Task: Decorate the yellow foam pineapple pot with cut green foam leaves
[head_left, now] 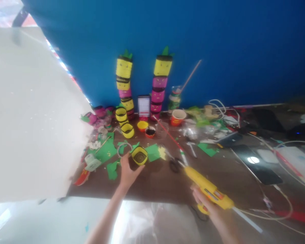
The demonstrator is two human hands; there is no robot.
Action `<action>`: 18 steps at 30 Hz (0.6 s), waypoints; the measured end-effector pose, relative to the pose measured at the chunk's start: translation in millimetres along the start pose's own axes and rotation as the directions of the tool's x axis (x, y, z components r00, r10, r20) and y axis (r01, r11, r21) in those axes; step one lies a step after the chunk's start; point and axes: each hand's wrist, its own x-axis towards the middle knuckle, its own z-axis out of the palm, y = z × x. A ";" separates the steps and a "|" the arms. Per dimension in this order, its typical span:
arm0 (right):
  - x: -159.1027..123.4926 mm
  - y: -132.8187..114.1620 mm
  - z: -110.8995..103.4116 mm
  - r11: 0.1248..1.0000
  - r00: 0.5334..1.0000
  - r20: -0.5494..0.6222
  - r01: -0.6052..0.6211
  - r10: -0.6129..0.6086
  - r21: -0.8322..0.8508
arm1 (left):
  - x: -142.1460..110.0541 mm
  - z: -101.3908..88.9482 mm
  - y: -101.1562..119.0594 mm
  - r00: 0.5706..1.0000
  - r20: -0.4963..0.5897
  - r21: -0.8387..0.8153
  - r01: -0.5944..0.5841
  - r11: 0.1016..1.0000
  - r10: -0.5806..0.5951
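Observation:
My left hand (129, 172) has its thumb and fingers around the near side of a small yellow cup (139, 161) with a black rim, its open top facing me. Just beyond those fingers lies a pale ring (124, 145), perhaps a tape roll. In my right hand (205, 200) is a yellow hot glue gun (205, 184), its nozzle pointing up and left, a white glue stick (247, 220) jutting out behind. Dark-handled scissors (175, 166) lie by the nozzle. Motion blur softens the right hand.
Stacked yellow and purple cups form two towers (124, 67) (162, 67) against the blue wall. Green paper scraps (105, 151), a red paper cup (178, 118) and a bottle (175, 100) stand or lie around. A phone (256, 164) and cables are to the right.

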 end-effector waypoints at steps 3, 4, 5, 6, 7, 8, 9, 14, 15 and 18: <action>2.0 -17.4 23.9 0.997 0.994 0.085 -0.068 0.065 0.035 | 7.9 -0.7 7.3 0.999 -0.033 -0.013 -0.004 1.000 0.003; 2.5 -21.7 30.3 0.997 0.993 0.106 -0.058 0.053 0.045 | 9.5 -2.0 10.6 0.999 -0.036 -0.044 0.028 0.999 -0.030; 2.7 -24.9 36.0 0.998 0.992 0.120 -0.036 0.030 0.055 | 10.4 -3.7 14.3 0.997 -0.021 -0.098 0.072 0.993 -0.075; 2.7 -26.8 40.9 0.998 0.992 0.128 -0.009 0.000 0.063 | 10.8 -5.7 18.5 0.993 0.016 -0.167 0.122 0.978 -0.121; 2.5 -27.8 45.0 0.997 0.991 0.129 0.020 -0.029 0.071 | 10.6 -8.1 23.0 0.985 0.074 -0.239 0.168 0.956 -0.155; 2.3 -28.3 48.5 0.996 0.990 0.126 0.051 -0.060 0.077 | 10.1 -10.6 27.9 0.975 0.144 -0.305 0.204 0.930 -0.167; 2.2 -28.6 51.3 0.993 0.988 0.121 0.083 -0.092 0.080 | 9.3 -13.1 32.9 0.968 0.192 -0.349 0.222 0.911 -0.163; 4.6 -36.6 55.6 0.968 0.957 0.150 0.243 -0.249 0.058 | 5.2 -23.4 55.2 0.966 0.205 -0.409 0.228 0.884 -0.155; 5.4 -39.4 54.9 0.963 0.949 0.165 0.264 -0.270 0.053 | 4.7 -24.6 58.3 0.966 0.206 -0.408 0.230 0.884 -0.156; 7.8 -46.7 51.3 0.952 0.927 0.222 0.303 -0.303 0.035 | 3.8 -26.9 64.6 0.965 0.210 -0.398 0.229 0.888 -0.155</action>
